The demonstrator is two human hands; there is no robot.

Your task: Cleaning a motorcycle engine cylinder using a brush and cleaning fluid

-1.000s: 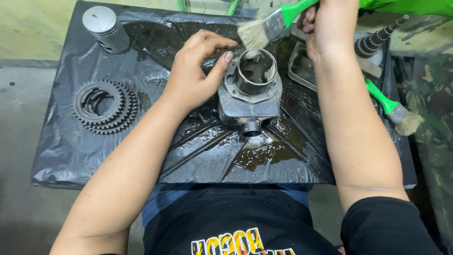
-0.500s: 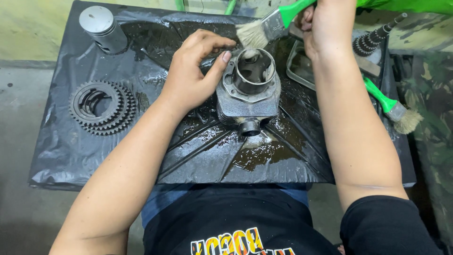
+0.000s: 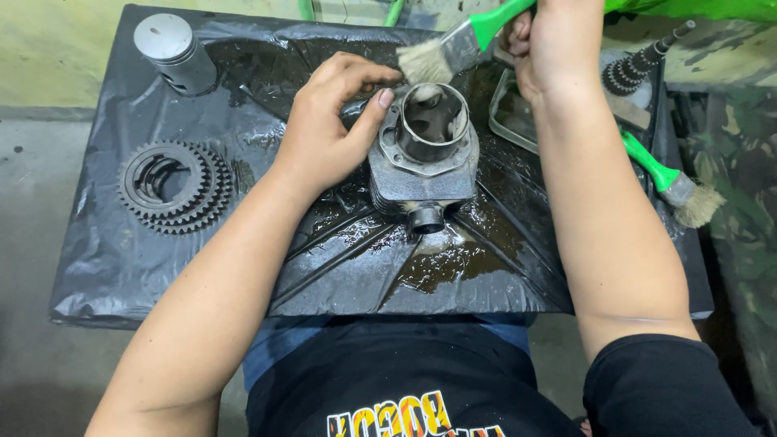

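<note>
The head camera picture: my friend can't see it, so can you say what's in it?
A left hand steadies a grey metal engine cylinder on wet black plastic sheeting, while the right hand holds a green-handled paintbrush at its open top. A stack of dark toothed gears and a silver piston lie to the left.

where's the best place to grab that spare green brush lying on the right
Probably the green handle, taken from above. The spare brush lies flat on the black plastic sheet, bristles pointing toward the near right edge, handle angled up toward the geared shaft. The mid-handle is bare and clear; its upper end sits close beside the person's right forearm.
</note>
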